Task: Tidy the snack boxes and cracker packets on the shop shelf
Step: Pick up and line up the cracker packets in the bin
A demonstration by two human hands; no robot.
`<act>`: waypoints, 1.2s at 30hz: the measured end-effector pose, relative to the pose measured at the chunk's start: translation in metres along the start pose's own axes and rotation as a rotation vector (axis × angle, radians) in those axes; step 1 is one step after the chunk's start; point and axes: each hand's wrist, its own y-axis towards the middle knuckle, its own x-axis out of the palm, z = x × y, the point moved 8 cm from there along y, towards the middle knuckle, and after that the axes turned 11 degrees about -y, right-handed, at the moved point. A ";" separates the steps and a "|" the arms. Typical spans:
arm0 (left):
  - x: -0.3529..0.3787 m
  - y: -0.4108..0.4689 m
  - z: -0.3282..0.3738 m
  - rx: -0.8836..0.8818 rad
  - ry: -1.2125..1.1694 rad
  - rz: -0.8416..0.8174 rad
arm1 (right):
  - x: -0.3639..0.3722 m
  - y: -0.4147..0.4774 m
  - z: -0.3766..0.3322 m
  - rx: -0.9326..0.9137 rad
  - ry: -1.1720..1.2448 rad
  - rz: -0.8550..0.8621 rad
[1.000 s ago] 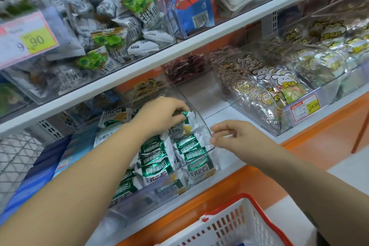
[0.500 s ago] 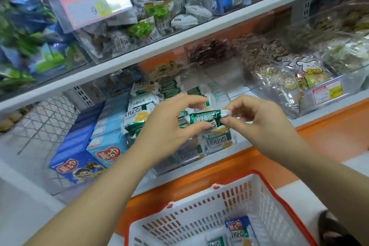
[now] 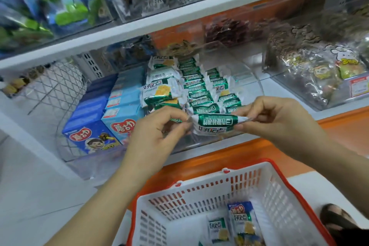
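Sideways, glossy crimped packet (image 3: 214, 125) (green-white).

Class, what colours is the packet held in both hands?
The packet is green and white; head view.

Bright even shop light, motion-blurred upper shelves, wide-angle bending at edges.

A green-and-white cracker packet (image 3: 214, 125) hangs level before the front edge of the shelf (image 3: 279, 88), pinched at its crimped ends by the left hand (image 3: 157, 136) and right hand (image 3: 279, 124), with matching packets (image 3: 196, 88) in rows behind it and blue snack boxes (image 3: 111, 118) lined up at their left.
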 end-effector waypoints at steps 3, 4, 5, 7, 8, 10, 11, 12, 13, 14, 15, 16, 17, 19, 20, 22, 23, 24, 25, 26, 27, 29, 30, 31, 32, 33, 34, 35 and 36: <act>0.001 -0.007 -0.012 -0.065 -0.051 -0.018 | 0.004 0.001 0.004 0.014 -0.027 -0.006; 0.003 -0.009 -0.016 -0.110 -0.093 -0.024 | 0.004 0.001 0.004 0.013 -0.042 -0.005; 0.005 -0.013 -0.021 -0.149 -0.132 -0.023 | 0.005 0.000 0.004 0.012 -0.072 -0.006; 0.010 -0.020 -0.024 -0.217 -0.214 -0.010 | 0.006 -0.002 0.003 0.006 -0.172 -0.012; 0.015 -0.024 -0.023 -0.255 -0.258 -0.009 | 0.007 -0.004 0.002 0.003 -0.220 -0.010; 0.025 -0.031 -0.021 -0.324 -0.315 -0.022 | 0.009 -0.008 0.003 -0.007 -0.288 0.006; 0.029 -0.034 -0.021 -0.367 -0.345 -0.032 | 0.011 -0.009 0.004 -0.003 -0.309 0.006; 0.034 -0.036 -0.022 -0.425 -0.377 -0.046 | 0.013 -0.010 0.005 0.010 -0.319 0.000; 0.037 -0.038 -0.025 -0.492 -0.417 -0.059 | 0.014 -0.011 0.006 0.031 -0.307 -0.001; 0.041 -0.039 -0.027 -0.561 -0.481 -0.070 | 0.013 -0.010 0.008 0.057 -0.280 0.001; 0.044 -0.041 -0.030 -0.628 -0.575 -0.077 | 0.012 -0.009 0.011 0.089 -0.250 0.003; 0.049 -0.042 -0.031 -0.688 -0.685 -0.089 | 0.012 -0.009 0.014 0.120 -0.224 0.004; 0.054 -0.044 -0.031 -0.739 -0.782 -0.104 | 0.012 -0.009 0.016 0.148 -0.194 0.003; 0.061 -0.046 -0.031 -0.818 -0.939 -0.120 | 0.012 -0.010 0.023 0.200 -0.128 -0.018; 0.063 -0.047 -0.031 -0.850 -0.994 -0.111 | 0.013 -0.010 0.028 0.226 -0.091 -0.041; 0.064 -0.048 -0.032 -0.916 -1.065 -0.070 | 0.017 -0.011 0.035 0.278 -0.009 -0.091; 0.064 -0.049 -0.034 -0.948 -1.088 -0.047 | 0.019 -0.013 0.038 0.318 0.062 -0.104; 0.063 -0.050 -0.035 -0.975 -1.108 -0.026 | 0.021 -0.014 0.044 0.369 0.154 -0.115; 0.063 -0.051 -0.036 -1.000 -1.127 -0.010 | 0.024 -0.015 0.050 0.425 0.261 -0.128; 0.064 -0.052 -0.037 -1.024 -1.148 -0.001 | 0.028 -0.015 0.052 0.472 0.371 -0.140; 0.065 -0.053 -0.037 -1.049 -1.173 0.009 | 0.032 -0.016 0.055 0.514 0.461 -0.140; 0.066 -0.056 -0.039 -1.105 -1.236 0.041 | 0.037 -0.017 0.058 0.578 0.591 -0.134; 0.067 -0.057 -0.040 -1.133 -1.269 0.057 | 0.038 -0.018 0.060 0.611 0.629 -0.124; 0.068 -0.058 -0.040 -1.154 -1.293 0.067 | 0.038 -0.019 0.062 0.640 0.661 -0.111; 0.068 -0.058 -0.040 -1.166 -1.311 0.072 | 0.039 -0.019 0.063 0.661 0.688 -0.103; 0.068 -0.058 -0.040 -1.171 -1.322 0.071 | 0.040 -0.021 0.062 0.677 0.716 -0.101; 0.068 -0.058 -0.040 -1.170 -1.331 0.069 | 0.042 -0.022 0.060 0.692 0.738 -0.102; 0.067 -0.058 -0.039 -1.170 -1.339 0.066 | 0.044 -0.023 0.059 0.704 0.763 -0.106; 0.067 -0.058 -0.039 -1.167 -1.342 0.061 | 0.045 -0.024 0.057 0.710 0.775 -0.111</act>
